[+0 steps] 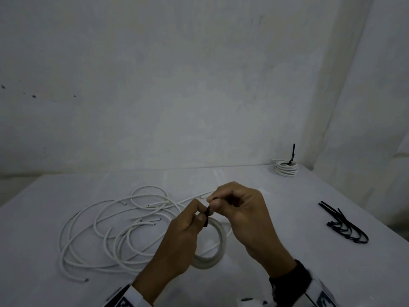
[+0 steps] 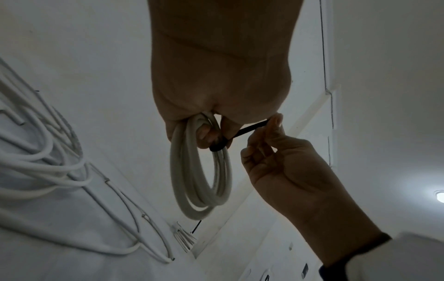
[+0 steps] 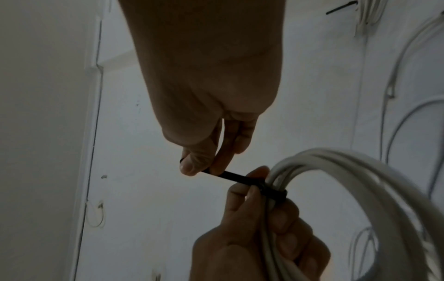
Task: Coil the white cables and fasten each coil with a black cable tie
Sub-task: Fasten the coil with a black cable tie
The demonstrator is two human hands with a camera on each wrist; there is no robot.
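My left hand (image 1: 194, 216) grips a white cable coil (image 1: 218, 242) held above the table, its loop hanging down (image 2: 199, 182). A black cable tie (image 2: 250, 129) is wrapped round the coil's top strands (image 3: 273, 194). My right hand (image 1: 221, 201) pinches the tie's free tail (image 3: 230, 176) between thumb and forefinger, drawn out sideways from the coil. Both hands are close together above the table's middle.
Loose white cables (image 1: 115, 224) sprawl over the white table (image 1: 287, 218) to the left. A tied coil (image 1: 286, 169) with its tie tail upright sits at the far right corner. Spare black cable ties (image 1: 345, 224) lie at the right edge. Walls stand behind and to the right.
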